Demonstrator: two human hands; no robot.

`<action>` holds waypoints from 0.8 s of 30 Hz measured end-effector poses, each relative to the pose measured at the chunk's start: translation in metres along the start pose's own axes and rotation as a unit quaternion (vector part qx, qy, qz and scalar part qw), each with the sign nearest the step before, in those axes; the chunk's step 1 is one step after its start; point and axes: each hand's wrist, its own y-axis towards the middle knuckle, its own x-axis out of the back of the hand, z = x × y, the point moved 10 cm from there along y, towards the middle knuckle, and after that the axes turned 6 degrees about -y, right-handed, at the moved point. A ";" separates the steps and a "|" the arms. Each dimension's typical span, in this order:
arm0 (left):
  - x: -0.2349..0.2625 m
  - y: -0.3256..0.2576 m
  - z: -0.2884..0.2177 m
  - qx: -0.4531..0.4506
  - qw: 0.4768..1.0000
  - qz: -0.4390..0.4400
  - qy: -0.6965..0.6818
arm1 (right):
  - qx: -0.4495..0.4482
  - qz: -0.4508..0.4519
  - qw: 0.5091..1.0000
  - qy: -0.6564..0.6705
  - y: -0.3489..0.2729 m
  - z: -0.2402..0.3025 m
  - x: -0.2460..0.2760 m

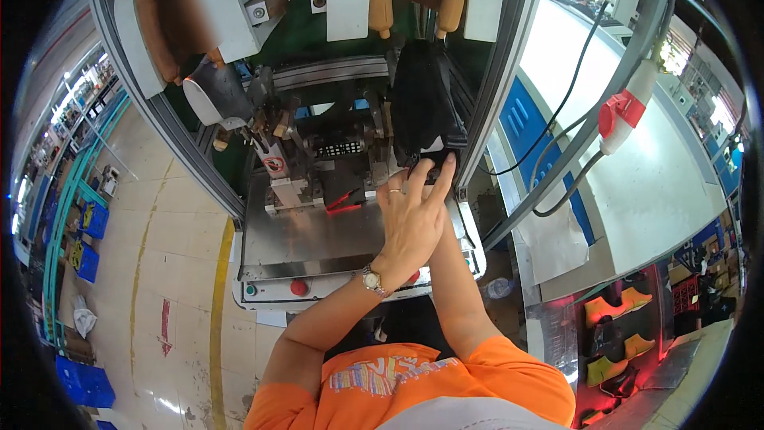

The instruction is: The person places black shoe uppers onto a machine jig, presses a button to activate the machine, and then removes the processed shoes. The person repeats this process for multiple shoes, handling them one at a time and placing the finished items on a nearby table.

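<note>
Here, the left hand (410, 219) reaches forward over the machine's steel deck (306, 239), fingers spread open and straight, their tips touching the lower end of the black shoe upper (426, 107) that hangs in the machine's right-hand station. The right hand lies hidden behind the left one; only its forearm (454, 287) shows, running up from the lower edge, so whether its fingers are open or closed cannot be told. A ring sits on one left finger and a wristwatch (372, 279) on that wrist.

Left of the upper stand dark clamps and pincers (318, 131), crowding the middle of the machine, with a red-handled part (344, 201) lying on the deck just beside the left hand. A small white label with a red circular sign (274, 166) sits on an upright block. A round red button (298, 287) and a small green one (251, 290) mark the front edge of the deck.

Grey frame posts (501, 87) close the station in on the right; black cables (565, 103) and a red-and-white plug (625, 115) hang beyond them. On the floor to the left runs a yellow line (216, 326), with open tiled room beside it and blue crates (87, 259) farther off. Orange and yellow shoes (613, 306) stand on a rack at the lower right.
</note>
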 end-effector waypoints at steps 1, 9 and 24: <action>-0.001 0.001 0.000 -0.003 1.000 0.004 -0.018 | 0.007 0.000 1.000 -0.011 0.003 0.003 0.002; -0.002 -0.067 0.006 -0.052 0.975 0.037 -0.211 | 0.217 -0.172 0.877 -0.393 -0.060 0.041 0.112; -0.099 -0.247 0.121 0.145 0.951 0.103 -0.252 | -0.040 -0.172 0.819 -0.546 -0.140 -0.026 0.212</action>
